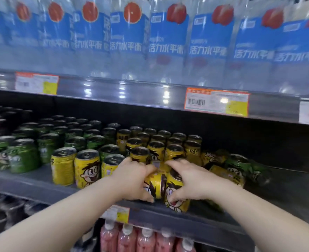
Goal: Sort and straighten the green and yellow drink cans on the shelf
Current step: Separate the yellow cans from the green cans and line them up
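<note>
Shop shelf (32,184), head view: at its front edge the left hand (131,180) grips a toppled yellow can (154,184), long axis lying sideways, lid touching the near-upright yellow can (175,197) that the right hand (191,180) clasps just beside it.

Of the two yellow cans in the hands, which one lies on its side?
The yellow can in the left hand: it lies sideways, one end facing the other can, which stands upright in the right hand.
</note>
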### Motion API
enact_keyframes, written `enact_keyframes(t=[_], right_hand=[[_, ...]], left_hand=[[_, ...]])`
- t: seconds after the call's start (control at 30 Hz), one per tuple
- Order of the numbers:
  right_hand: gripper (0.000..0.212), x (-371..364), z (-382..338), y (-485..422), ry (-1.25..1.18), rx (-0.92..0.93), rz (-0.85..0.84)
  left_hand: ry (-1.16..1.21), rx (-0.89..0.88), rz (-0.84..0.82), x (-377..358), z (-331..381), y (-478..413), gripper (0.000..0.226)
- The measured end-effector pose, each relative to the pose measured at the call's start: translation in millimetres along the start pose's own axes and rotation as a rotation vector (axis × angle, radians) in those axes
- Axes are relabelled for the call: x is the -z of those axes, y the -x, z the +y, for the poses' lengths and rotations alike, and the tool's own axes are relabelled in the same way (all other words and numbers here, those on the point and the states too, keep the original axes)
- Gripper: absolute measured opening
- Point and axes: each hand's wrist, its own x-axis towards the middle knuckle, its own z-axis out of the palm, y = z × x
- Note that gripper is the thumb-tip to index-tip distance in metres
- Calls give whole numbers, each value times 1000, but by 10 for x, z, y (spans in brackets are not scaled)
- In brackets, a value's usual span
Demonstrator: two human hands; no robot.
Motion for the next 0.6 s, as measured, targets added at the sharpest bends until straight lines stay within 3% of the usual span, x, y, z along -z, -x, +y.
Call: enact_keyframes(t=[0.13,0.3,0.4,0.6], right_hand=[[105,-18,75,76,-45,-32,9],[104,-89,101,121,-115,-90,60],[101,-114,79,123,-135,-123,68],[94,-130,6,125,-158,-180,100]], left_hand=[[317,152,97,66,34,131,74],[687,140,7,-14,43,88,90],[672,151,-28,18,21,24,90],[234,144,42,201,-33,49,82]])
